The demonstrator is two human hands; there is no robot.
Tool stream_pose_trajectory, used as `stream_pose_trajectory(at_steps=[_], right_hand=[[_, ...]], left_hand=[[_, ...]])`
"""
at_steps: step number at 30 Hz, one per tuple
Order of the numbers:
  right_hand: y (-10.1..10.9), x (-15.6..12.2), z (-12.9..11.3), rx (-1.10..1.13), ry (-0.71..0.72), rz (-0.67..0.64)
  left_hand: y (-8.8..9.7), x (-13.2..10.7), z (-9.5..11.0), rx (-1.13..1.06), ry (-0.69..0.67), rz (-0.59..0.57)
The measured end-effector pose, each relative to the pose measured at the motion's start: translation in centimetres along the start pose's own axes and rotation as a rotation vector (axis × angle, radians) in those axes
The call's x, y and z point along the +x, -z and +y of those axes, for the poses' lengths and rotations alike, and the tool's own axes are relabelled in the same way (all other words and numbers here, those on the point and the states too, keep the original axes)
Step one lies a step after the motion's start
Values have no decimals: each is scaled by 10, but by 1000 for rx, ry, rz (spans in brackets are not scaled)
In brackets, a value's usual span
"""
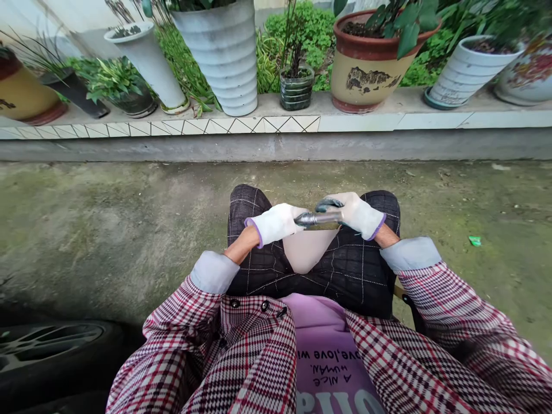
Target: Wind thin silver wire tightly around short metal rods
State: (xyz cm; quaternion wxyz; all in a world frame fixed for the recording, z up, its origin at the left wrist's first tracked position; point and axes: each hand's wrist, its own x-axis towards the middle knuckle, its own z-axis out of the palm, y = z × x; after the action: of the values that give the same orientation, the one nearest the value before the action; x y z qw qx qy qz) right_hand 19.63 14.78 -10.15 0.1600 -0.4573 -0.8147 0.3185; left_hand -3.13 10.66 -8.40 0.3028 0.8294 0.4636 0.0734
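Note:
A short silver metal rod or tube [321, 218] lies level between my hands, above my lap; its exact kind cannot be made out. My left hand [282, 222], in a white work glove with a purple cuff and dark-coated fingers, is closed around its left end. In a matching glove, my right hand [354, 214] grips the right end, with the fingers curled over it and partly hidden. Below the rod, a pale beige surface [308, 251] shows between my knees in dark checked trousers [254, 270].
Ahead runs a low tiled ledge [284, 124] with several plant pots, among them a tall white ribbed pot [222, 57] and a tan pot with a brown rim [371, 72]. A car wheel [52, 351] stands at lower left. A green scrap [475, 241] lies on the concrete.

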Motion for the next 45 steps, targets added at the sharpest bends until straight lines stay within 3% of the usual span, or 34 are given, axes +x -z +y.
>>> stream_pose_trajectory(at_steps=[3, 7, 9, 11, 13, 15, 19, 21, 23, 25, 28, 31, 35, 41, 45], right_hand=[[-4, -2, -2, 50, -31, 16], [-10, -6, -16, -77, 56, -50], [-15, -10, -25, -167, 98, -78], [-18, -14, -36, -271, 143, -104], [-19, -19, -47, -394, 202, -112], [-15, -23, -55, -491, 254, -102], [-2, -17, -44, -469, 219, -21], [4, -9, -26, -336, 149, 34], [7, -2, -6, -131, 73, 32], [7, 2, 8, 135, 38, -59], [3, 2, 11, 590, -54, -262], [-5, -2, 2, 869, -151, -255], [-11, -5, -6, 994, -235, -126], [-1, -6, -7, 1078, -240, -29], [-2, -9, -16, 830, -240, -47]], left_hand=[[12, 0, 0, -309, 96, 171], [18, 4, -10, -494, 292, 366], [21, 6, -18, -451, 357, 433], [23, 7, -26, -226, 387, 473], [23, 4, -31, 122, 400, 441], [19, 2, -32, 431, 387, 331], [2, 0, -20, 626, 232, 34], [-2, 0, -12, 548, 133, -84], [2, -2, -5, 331, 32, -120], [12, -5, 2, 23, -1, -51], [28, -9, 8, -370, 154, 144], [34, -10, 9, -618, 281, 277], [32, -8, 8, -791, 297, 317], [39, -14, 8, -798, 244, 347], [39, -10, -3, -783, 274, 433]])
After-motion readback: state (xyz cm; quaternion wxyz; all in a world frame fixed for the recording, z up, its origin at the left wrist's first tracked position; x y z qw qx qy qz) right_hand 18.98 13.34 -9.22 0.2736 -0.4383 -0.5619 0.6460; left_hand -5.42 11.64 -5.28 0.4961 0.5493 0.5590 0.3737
